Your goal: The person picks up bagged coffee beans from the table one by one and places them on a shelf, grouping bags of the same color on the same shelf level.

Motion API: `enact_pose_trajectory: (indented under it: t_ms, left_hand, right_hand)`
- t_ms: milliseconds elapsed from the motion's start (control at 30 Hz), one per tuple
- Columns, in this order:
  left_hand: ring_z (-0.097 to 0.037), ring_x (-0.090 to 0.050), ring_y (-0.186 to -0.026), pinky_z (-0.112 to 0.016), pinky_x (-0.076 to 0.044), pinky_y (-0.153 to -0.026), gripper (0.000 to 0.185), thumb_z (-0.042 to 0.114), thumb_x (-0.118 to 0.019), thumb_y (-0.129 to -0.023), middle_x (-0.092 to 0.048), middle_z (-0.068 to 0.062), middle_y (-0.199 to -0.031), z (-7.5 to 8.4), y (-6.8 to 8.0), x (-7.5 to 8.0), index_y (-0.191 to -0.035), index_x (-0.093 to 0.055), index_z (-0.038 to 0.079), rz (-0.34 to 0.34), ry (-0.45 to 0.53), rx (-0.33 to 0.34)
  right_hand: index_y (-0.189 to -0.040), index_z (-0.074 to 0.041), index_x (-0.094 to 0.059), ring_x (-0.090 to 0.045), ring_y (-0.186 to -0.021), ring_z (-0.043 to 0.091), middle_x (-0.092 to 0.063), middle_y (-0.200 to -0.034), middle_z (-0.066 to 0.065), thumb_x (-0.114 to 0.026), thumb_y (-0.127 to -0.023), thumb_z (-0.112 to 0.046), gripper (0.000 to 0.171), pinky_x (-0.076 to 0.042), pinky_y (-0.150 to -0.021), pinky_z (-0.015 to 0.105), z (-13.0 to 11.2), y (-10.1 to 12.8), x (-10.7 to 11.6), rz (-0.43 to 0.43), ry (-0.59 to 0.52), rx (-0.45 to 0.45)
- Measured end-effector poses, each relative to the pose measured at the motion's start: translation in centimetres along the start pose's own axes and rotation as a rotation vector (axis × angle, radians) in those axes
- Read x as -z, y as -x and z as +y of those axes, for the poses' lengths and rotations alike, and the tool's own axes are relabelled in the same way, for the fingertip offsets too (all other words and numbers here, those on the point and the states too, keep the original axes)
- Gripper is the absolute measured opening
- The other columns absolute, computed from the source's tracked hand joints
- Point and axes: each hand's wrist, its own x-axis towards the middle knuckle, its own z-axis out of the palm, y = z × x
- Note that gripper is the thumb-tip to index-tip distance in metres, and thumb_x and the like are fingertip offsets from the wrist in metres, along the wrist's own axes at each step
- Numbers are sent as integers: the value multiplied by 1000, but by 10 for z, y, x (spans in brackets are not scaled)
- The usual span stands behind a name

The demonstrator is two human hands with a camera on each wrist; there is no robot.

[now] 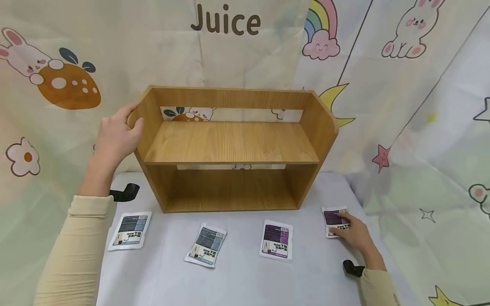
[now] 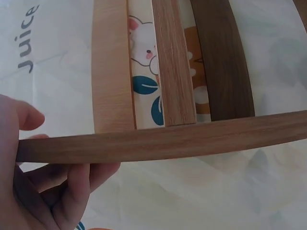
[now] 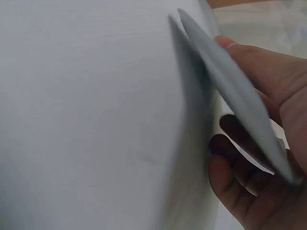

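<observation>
— Starting at the left, what is going on?

— The left hand (image 1: 115,136) is gripping the left side panel of the wooden shelf (image 1: 233,144), with the thumb on the inner face and the fingers curled round the outer face; the left wrist view is showing the panel's edge running between them. The shelf is standing upright at the back of the white table (image 1: 245,272), and both its levels are showing bare wood.

— And the packets?

— Four are lying in a row on the table in front of the shelf. The grey packet at far left (image 1: 130,230) is lying flat, and the second grey packet (image 1: 206,245) is sitting a little tilted beside it. Next, the purple packet (image 1: 276,240) is lying flat and untouched.

— And the far right?

— The right hand (image 1: 354,233) is grasping the rightmost purple packet (image 1: 334,220). In the right wrist view the fingers are curling under it and its edge is lifting off the table.

— So how far along does it look?

— I'd judge it is only beginning: nothing is sitting on the shelf, three packets are waiting untouched, and one is just being picked up.
</observation>
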Motion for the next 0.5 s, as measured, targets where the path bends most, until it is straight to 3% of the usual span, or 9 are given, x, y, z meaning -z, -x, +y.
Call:
enact_pose_trajectory:
  t_ms: [100,200,300,500]
  left_hand:
    - [-39,-62,-74,-49,-52,-59,54,36,-45,-97,-65,-26,-109,-3,0,0,-150,-39,27,-22,26,0]
    - [-43,-61,-96,-57,-51,-76,56,35,-47,-95,-59,-26,-125,-6,0,0,-150,-39,29,-29,73,0]
    - [-43,-62,-97,-56,-51,-76,56,35,-49,-94,-59,-25,-124,-8,1,-1,-150,-39,30,-26,81,4]
    - [-43,-62,-95,-51,-52,-71,55,31,-44,-94,-60,-24,-124,-6,1,-5,-149,-41,34,7,69,26]
  right_hand:
    - [-140,1,-45,-44,-116,50,-40,-135,40,-82,-76,-40,85,-37,-92,61,0,-4,4,-35,-7,16]
    - [-143,-2,-41,-42,-117,50,-37,-138,40,-84,-73,-38,89,-35,-93,62,-2,-8,7,-81,-12,33]
    - [-141,-1,-44,-46,-114,48,-42,-135,38,-85,-70,-41,91,-37,-92,62,-4,-10,8,-112,7,59]
    - [-138,-1,-48,-48,-113,46,-46,-132,36,-86,-70,-41,87,-38,-93,60,-4,-9,1,-74,-28,77]
